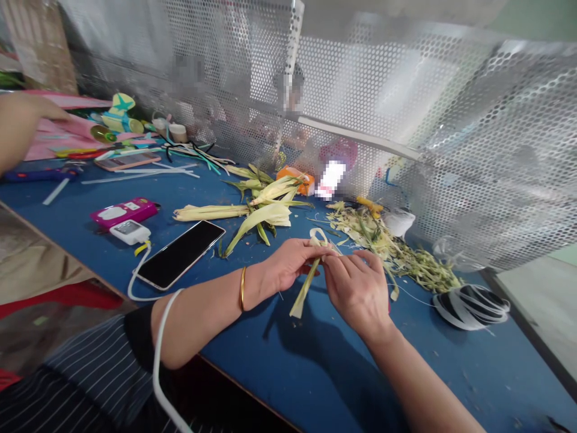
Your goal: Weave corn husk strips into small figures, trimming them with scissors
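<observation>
With left hand [291,263], pinching a strip of corn husk [307,287] between thumb and fingertips, nearly closed. Forearm in from lower left, gold bangle [243,288] at the wrist. With right hand [358,293], curling fingers inward, back of hand up, fingertips meeting left ones at the strip; can't tell what exactly is gripped there. Looped at top above the fingers, dangling below, over the blue table [455,373] in front of the body.

On containers: can see small cups [178,133] at back left by the mesh panel [351,78]; can't make out contents. Can also see an orange packet [295,178] behind the loose corn husks [270,215], insides hidden. Crumpled plastic [399,223] just beside the heap of husk scraps [410,255]; can't tell if holding anything.

Right of the hands: spool of white cord [471,307]. Left: black-screened phone [183,255] near a magenta device [125,212]. At far left, another person's arm [20,126], reaching over pink material.
</observation>
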Action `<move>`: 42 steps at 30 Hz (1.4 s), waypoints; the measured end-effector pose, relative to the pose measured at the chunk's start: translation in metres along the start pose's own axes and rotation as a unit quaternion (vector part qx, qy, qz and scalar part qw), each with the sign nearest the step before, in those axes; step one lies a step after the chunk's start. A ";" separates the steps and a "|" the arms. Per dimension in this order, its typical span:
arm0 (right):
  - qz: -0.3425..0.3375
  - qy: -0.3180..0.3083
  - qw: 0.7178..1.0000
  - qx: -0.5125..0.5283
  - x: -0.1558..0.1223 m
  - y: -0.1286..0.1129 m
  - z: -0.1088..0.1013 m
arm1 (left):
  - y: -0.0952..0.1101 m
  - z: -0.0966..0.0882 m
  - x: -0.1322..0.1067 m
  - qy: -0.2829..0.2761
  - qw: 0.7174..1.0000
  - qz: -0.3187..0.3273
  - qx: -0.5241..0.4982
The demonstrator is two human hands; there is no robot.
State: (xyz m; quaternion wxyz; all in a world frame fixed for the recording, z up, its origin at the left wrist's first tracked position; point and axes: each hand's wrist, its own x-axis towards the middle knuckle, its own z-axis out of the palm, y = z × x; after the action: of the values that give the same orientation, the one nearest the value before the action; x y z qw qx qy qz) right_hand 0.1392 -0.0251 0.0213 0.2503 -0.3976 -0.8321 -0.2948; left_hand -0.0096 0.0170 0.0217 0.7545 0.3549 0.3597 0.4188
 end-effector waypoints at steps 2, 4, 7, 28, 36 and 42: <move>0.013 0.007 1.000 -0.001 0.000 0.000 0.000 | 0.000 -0.001 0.000 0.007 1.000 0.000 0.001; 0.021 0.019 1.000 -0.005 -0.001 -0.001 0.001 | -0.001 -0.001 0.001 0.015 1.000 -0.002 -0.005; -0.041 0.024 0.999 0.004 -0.003 -0.003 0.002 | -0.004 -0.003 0.003 0.026 1.000 -0.005 -0.017; -0.139 -0.025 0.990 0.017 -0.004 -0.001 0.009 | -0.008 -0.006 0.002 -0.006 0.999 0.015 0.051; -0.182 -0.006 0.983 -0.028 -0.009 -0.008 0.013 | -0.015 -0.002 0.001 -0.040 0.997 -0.052 -0.037; 0.049 0.041 0.992 0.110 -0.007 -0.008 0.012 | -0.013 -0.002 0.003 0.008 0.999 -0.024 0.029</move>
State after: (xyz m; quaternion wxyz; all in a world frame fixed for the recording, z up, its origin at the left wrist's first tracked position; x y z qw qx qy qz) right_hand 0.1345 -0.0244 0.0062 0.3402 -0.3953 -0.8282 -0.2052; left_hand -0.0055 0.0146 0.0093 0.7512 0.3642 0.3858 0.3928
